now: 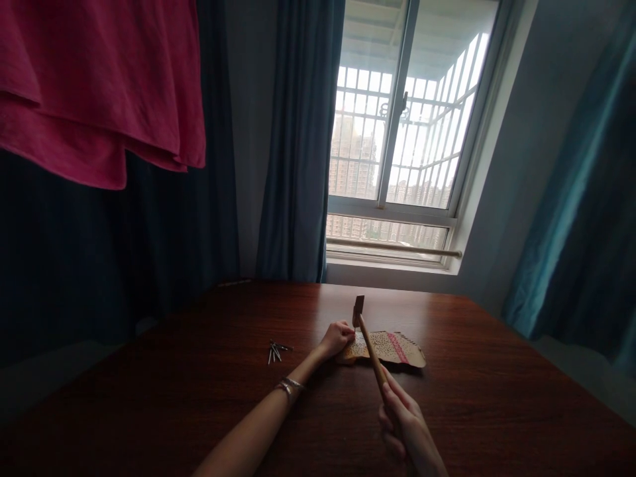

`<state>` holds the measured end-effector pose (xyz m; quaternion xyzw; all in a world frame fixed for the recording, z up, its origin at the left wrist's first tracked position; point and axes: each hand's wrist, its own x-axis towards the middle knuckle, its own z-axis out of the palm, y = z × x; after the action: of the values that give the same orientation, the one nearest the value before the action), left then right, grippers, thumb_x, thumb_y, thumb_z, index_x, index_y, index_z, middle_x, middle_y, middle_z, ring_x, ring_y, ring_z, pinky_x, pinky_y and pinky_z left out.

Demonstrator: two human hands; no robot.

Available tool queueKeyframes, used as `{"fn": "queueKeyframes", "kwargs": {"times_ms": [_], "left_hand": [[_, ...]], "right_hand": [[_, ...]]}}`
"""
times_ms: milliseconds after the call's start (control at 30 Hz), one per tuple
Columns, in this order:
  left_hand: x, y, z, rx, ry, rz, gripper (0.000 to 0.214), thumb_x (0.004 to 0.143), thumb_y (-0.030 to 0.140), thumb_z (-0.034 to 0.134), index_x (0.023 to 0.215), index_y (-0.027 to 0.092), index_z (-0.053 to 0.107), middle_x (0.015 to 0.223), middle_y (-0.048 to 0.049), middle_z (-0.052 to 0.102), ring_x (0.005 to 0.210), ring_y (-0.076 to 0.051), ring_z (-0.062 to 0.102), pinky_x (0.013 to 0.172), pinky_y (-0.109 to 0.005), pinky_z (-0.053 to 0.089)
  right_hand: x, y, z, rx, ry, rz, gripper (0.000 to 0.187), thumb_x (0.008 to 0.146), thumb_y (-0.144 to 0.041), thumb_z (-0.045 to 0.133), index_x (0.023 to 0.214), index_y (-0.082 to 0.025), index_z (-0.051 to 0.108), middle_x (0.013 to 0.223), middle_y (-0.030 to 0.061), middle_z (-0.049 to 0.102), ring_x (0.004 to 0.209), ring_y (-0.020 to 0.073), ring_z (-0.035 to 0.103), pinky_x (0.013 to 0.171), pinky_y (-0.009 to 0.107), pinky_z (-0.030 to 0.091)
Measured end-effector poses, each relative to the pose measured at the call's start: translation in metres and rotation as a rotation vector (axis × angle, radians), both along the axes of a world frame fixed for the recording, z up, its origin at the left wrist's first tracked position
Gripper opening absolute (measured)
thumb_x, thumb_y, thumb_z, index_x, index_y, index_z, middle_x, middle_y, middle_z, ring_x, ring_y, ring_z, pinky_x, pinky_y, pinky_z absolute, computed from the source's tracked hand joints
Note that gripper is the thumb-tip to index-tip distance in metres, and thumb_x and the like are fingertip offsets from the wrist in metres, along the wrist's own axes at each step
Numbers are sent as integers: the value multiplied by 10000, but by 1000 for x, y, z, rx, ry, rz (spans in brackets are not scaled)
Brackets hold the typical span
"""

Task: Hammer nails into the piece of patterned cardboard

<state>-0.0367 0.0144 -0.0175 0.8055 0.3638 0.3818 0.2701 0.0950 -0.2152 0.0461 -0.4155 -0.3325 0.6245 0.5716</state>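
A dark brown wooden table (199,397) fills the lower part of the view. Behind its far edge stand a barred window (397,132) and a blue curtain (298,165). A red cloth (99,86) hangs above the table's left side.

Near the middle of the table, a little toward the far edge, lies a flat tan board (397,348) (it has many small dots and one pink stripe). The hammer (370,351) is above the board, with its head raised over the board's left end and its wooden handle slanting down toward the near edge. The right hand (405,424) is closed around the lower end of the handle. The left hand (338,338) rests at the board's left end with fingers curled narrow; I cannot tell if they pinch something. A few nails (275,351) lie left of this hand, apart from it. A thin bracelet (292,386) is on the left wrist.
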Motion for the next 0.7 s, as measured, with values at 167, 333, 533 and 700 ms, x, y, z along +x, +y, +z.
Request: {"fn": "queueKeyframes", "kwargs": {"times_ms": [167, 333, 533, 700], "left_hand": [[1, 0, -1, 14, -15, -8, 225, 737, 252, 522, 630, 132, 679, 686, -16, 543, 633, -106, 487, 588, -199, 346], [1, -2, 1, 1, -14, -3, 228, 727, 252, 528, 589, 130, 662, 659, -6, 523, 612, -100, 476, 575, -201, 336], [-1, -5, 4, 22, -13, -21, 243, 728, 234, 513, 546, 132, 637, 656, -12, 531, 627, -106, 478, 578, -204, 333], [-1, -5, 5, 26, -6, -19, 235, 727, 233, 513, 570, 132, 655, 662, -13, 534, 614, -104, 476, 569, -205, 331]], "right_hand": [[1, 1, -2, 1, 35, 4, 785, 716, -494, 594, 1366, -220, 249, 435, -103, 381, 264, 8, 194, 241, 110, 149], [-2, 0, -3, -6, 42, -3, 858, 669, -520, 634, 1364, -192, 254, 416, -122, 333, 270, 0, 176, 252, 104, 138], [-4, -3, 0, -3, 61, -30, 868, 669, -528, 629, 1372, -212, 231, 421, -124, 337, 269, 2, 173, 256, 105, 122], [-7, -4, -3, 14, 56, -35, 878, 672, -508, 636, 1370, -160, 234, 418, -120, 346, 282, 0, 179, 261, 101, 126]]}}
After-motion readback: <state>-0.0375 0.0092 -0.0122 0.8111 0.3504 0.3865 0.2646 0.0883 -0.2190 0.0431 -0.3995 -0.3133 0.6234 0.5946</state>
